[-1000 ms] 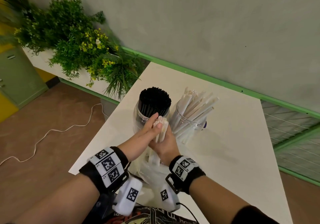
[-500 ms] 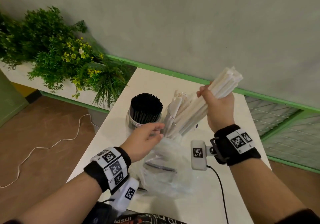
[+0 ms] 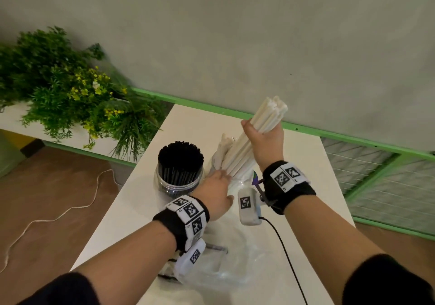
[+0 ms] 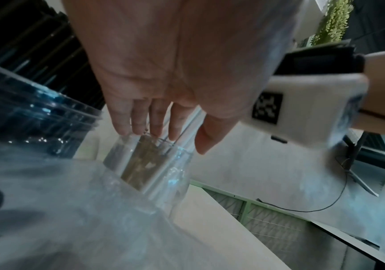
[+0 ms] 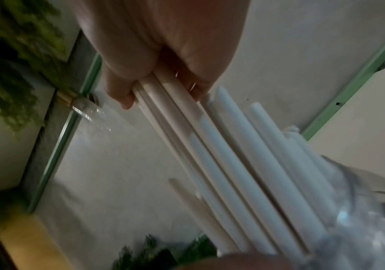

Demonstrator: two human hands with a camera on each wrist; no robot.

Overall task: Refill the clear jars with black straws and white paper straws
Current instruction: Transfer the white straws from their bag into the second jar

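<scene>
My right hand [image 3: 263, 139] grips a bundle of white paper straws [image 3: 259, 125] tilted above the right clear jar [image 3: 216, 163], their lower ends at its mouth among the white straws standing there; in the right wrist view the fingers [image 5: 127, 91] curl round the white paper straws [image 5: 221, 149]. My left hand [image 3: 215, 191] reaches toward that jar with straight fingers [image 4: 140, 120], touching its rim [image 4: 154, 144]. The left clear jar [image 3: 177, 182] is packed with black straws [image 3: 180, 157].
A crumpled clear plastic bag [image 3: 235, 257] lies on the white table [image 3: 306, 210] in front of the jars, under my wrists. Green plants [image 3: 70, 97] stand on a ledge to the left. A green-trimmed wall runs behind the table; a cord lies on the brown floor.
My right hand lifted the white straw bundle out of the bag, swung it up and right, then brought it steeper over the right jar. My left hand let go and moved to the jar.
</scene>
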